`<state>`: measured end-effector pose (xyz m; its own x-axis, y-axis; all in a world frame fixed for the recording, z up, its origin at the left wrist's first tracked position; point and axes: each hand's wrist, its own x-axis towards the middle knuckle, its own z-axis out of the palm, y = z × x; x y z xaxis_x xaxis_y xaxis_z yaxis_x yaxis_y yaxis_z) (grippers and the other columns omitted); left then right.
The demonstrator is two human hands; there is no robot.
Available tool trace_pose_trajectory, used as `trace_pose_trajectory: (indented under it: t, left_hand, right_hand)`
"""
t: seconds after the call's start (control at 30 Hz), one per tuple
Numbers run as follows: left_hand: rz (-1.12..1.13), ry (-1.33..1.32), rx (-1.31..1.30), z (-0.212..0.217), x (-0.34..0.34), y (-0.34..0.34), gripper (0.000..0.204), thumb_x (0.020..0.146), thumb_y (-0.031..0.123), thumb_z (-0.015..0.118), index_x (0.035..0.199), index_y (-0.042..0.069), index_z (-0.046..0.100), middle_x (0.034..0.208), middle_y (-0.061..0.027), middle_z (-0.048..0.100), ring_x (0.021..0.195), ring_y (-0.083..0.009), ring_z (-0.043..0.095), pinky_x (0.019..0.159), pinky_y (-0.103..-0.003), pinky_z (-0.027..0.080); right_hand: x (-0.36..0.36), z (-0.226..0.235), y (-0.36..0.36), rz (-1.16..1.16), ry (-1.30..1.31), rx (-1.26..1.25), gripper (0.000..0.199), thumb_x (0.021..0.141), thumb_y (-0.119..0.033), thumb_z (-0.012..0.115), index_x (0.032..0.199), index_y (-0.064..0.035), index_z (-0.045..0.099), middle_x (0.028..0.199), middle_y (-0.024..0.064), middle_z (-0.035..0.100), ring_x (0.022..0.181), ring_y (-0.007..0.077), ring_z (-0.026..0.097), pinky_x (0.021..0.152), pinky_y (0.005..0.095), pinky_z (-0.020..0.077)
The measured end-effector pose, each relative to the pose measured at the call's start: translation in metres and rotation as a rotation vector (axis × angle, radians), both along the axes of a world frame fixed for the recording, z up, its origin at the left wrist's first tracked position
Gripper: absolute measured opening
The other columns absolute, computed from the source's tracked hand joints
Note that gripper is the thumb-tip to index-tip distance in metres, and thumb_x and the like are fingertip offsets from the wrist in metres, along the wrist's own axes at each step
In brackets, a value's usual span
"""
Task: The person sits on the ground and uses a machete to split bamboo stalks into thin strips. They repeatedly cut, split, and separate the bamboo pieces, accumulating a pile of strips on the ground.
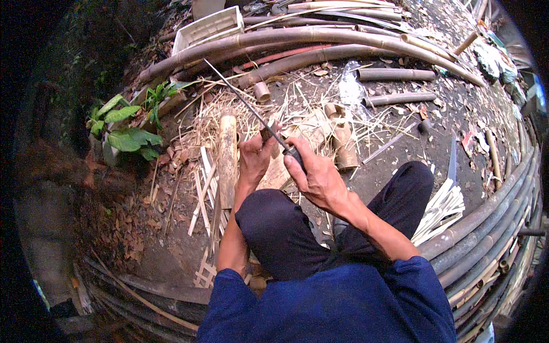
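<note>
My right hand (320,177) is wrapped round the dark handle of a long knife (240,100). Its narrow blade points away and to the left, passing over my left hand (254,159). That hand is closed on a short brown piece of bamboo (267,132), partly hidden by the blade and fingers. Just left of my left hand stands a thick, pale-topped bamboo post or log (228,160). Beyond my hands, shavings and thin strips (300,108) litter the ground. Short bamboo sections (343,146) rest to the right of them.
Long bamboo poles (286,37) lie across the far side, near a white plastic crate (209,28). More poles (486,228) curve along the right. A bundle of pale split strips (440,211) lies beside my right knee. Green plants (123,128) grow at the left.
</note>
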<state>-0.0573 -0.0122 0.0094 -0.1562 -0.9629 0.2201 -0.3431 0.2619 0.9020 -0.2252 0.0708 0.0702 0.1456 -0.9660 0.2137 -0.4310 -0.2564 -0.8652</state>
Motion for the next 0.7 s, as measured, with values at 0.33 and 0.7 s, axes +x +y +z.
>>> trace_pose_trajectory:
  t: [0.33, 0.7]
  left_hand:
    - [-0.054, -0.582, -0.145, 0.078, 0.028, 0.017, 0.042, 0.088, 0.025, 0.067, 0.123, 0.005, 0.059, 0.083, -0.0218, 0.067, 0.075, -0.0282, 0.067, 0.072, -0.039, 0.052]
    - [0.129, -0.640, -0.726, 0.208, -0.003, -0.068, 0.032, 0.093, 0.032, 0.057, 0.109, 0.006, 0.067, 0.109, -0.0122, 0.067, 0.100, -0.0335, 0.063, 0.092, -0.044, 0.048]
  right_hand:
    - [-0.008, 0.010, -0.009, -0.007, 0.176, 0.081, 0.030, 0.098, -0.028, 0.049, 0.117, -0.0060, 0.045, 0.074, 0.0279, 0.061, 0.068, 0.0500, 0.059, 0.056, 0.0549, 0.0443]
    - [-0.017, 0.072, -0.004, 0.138, 0.056, 0.002, 0.032, 0.096, -0.027, 0.052, 0.121, -0.0077, 0.047, 0.068, 0.0265, 0.060, 0.064, 0.0462, 0.060, 0.057, 0.0532, 0.0453]
